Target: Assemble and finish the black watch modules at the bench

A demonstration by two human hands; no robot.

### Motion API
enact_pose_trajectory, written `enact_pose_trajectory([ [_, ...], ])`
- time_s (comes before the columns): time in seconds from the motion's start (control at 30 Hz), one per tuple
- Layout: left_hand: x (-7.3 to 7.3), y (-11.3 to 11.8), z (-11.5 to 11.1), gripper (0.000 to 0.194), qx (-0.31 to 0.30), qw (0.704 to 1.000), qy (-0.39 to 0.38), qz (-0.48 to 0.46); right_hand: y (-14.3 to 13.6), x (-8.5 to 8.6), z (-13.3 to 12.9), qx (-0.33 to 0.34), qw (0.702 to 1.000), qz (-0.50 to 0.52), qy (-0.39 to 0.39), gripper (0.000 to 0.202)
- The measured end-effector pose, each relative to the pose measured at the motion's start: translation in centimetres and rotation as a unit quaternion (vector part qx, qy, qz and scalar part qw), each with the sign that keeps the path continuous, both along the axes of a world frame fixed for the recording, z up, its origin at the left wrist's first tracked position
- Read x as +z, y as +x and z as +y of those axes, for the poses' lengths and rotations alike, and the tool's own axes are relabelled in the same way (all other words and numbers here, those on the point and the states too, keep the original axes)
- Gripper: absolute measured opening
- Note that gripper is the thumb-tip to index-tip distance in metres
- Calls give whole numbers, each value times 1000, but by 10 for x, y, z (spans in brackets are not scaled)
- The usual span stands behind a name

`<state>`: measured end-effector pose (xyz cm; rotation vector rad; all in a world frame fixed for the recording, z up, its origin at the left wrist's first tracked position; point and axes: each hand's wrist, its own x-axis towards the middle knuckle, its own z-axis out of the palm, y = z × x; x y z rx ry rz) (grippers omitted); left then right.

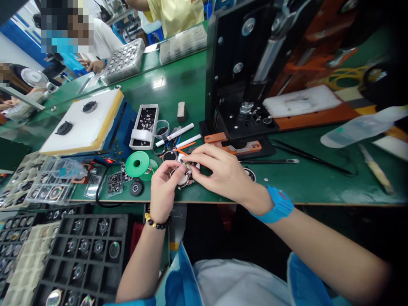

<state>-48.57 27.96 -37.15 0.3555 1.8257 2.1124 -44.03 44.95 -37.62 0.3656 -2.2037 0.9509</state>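
Near the front edge of the green bench, my left hand [165, 180] is closed around a round silver-rimmed watch case [182, 180]. My right hand [219, 172] meets it from the right, thumb and fingertips pinched at the case's upper edge. Something small and dark sits at those fingertips, too small to name. Behind the hands lie a dark round disc [170, 156] and white-handled tools [175, 135]. A green spool [137, 164] stands left of my left hand. Just beyond my right fingers is an orange metal fixture [244, 148].
A black press [236, 72] stands behind my right hand. At left is a blue box with a white pad [83, 121]. Tweezers [314, 157] and a bottle [360, 127] lie at right. A black compartment tray [92, 272] holds watch parts at lower left. People sit across the bench.
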Motion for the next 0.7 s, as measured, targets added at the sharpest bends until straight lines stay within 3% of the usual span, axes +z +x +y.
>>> enact_pose_trajectory([
  [0.2, -2, 6, 1, 13, 71, 990, -71, 98, -1, -1, 0, 20, 999, -26, -11, 27],
  [0.43, -4, 22, 9, 6, 164, 934, -161, 275, 1, 2, 1, 39, 995, -75, -58, 38],
  [0.63, -6, 17, 4, 4, 204, 903, -204, 319, 2, 3, 2, 44, 990, -96, -88, 44],
  [0.7, -4, 11, -1, 6, 215, 921, -183, 270, 2, 4, 3, 46, 987, -100, -113, 42],
])
